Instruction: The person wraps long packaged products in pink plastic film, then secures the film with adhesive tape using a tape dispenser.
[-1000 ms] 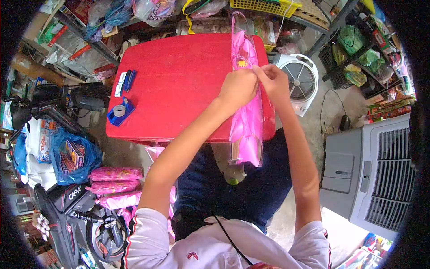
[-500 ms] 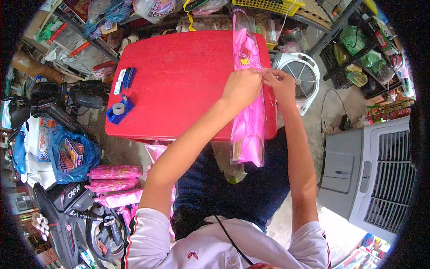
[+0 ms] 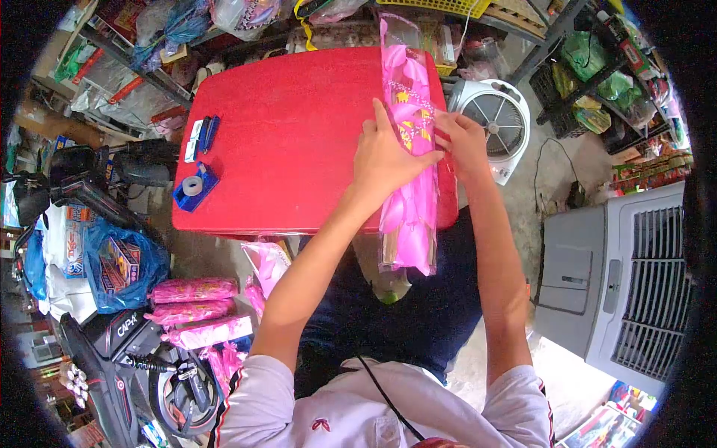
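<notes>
A long pink package [image 3: 408, 213] in clear plastic, with yellow print and white dots near its middle, lies along the right side of the red table [image 3: 291, 142]. Its lower end overhangs the front edge, above my legs. My left hand [image 3: 390, 155] rests on the package's middle, index finger and thumb spread wide apart; its other fingers are partly hidden. At the right edge of the package, my right hand [image 3: 464, 145] has bent fingers closed against the plastic. Its thumb tip is hard to see.
On the table's left stand a blue tape dispenser [image 3: 196, 187] and a stapler-like blue object [image 3: 208, 134]. A white fan [image 3: 493, 123] is beyond the right edge. Several pink packages [image 3: 194, 290] lie lower left, near a motorbike [image 3: 112, 358]. A grey air cooler [image 3: 612, 284] stands right.
My left hand has opened from a closed grip near the package's middle, index and thumb now spread over it. The right hand has shifted slightly down, and yellow print shows between the hands.
</notes>
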The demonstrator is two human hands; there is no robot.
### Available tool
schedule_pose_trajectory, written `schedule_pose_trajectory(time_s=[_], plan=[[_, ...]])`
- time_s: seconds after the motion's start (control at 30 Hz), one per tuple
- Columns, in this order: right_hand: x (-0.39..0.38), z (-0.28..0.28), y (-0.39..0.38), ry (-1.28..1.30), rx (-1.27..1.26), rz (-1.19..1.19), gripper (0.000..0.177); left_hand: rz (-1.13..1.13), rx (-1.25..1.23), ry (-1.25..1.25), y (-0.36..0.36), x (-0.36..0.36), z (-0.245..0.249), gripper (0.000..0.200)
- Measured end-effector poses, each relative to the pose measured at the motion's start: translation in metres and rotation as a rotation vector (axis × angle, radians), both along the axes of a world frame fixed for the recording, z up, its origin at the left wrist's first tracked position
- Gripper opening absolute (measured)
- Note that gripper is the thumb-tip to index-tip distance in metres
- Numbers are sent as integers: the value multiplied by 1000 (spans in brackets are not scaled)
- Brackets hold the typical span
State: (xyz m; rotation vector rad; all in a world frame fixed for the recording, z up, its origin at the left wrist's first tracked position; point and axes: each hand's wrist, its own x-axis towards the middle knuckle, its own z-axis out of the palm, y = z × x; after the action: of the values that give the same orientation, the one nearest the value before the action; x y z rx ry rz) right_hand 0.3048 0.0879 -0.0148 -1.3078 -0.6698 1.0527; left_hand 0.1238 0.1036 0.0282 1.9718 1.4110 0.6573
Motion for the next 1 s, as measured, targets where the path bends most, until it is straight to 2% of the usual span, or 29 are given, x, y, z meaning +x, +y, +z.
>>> schedule_pose_trajectory(time_s=[0.23,0.33,0.53,0.63,0.73,0.83,0.93,1.0], plan=[[2,0,-1,158,-11,17,19,-6,-26,-63,8,2,-14,138],[11,-11,3,216,16,107,18,5,-27,21,0,6,-1,135],[9,1,-1,237,-54,54,16,-16,-2,2,0,12,0,126],[1,3,-5,261,21,37,16,-3,-49,-13,-3,11,3,122],[0,-4,-4,177,-3,-10,17,22,-3,-59,-6,12,-5,119],[-4,-8,-3,183,72,-23,18,30,21,-207,-7,7,-7,115],[-10,-3,-4,108,127,12,21,61,-42,-292,-13,0,7,109],[-17,4,-7,94,115,-29,23,46,35,-302,-13,-5,0,108]])
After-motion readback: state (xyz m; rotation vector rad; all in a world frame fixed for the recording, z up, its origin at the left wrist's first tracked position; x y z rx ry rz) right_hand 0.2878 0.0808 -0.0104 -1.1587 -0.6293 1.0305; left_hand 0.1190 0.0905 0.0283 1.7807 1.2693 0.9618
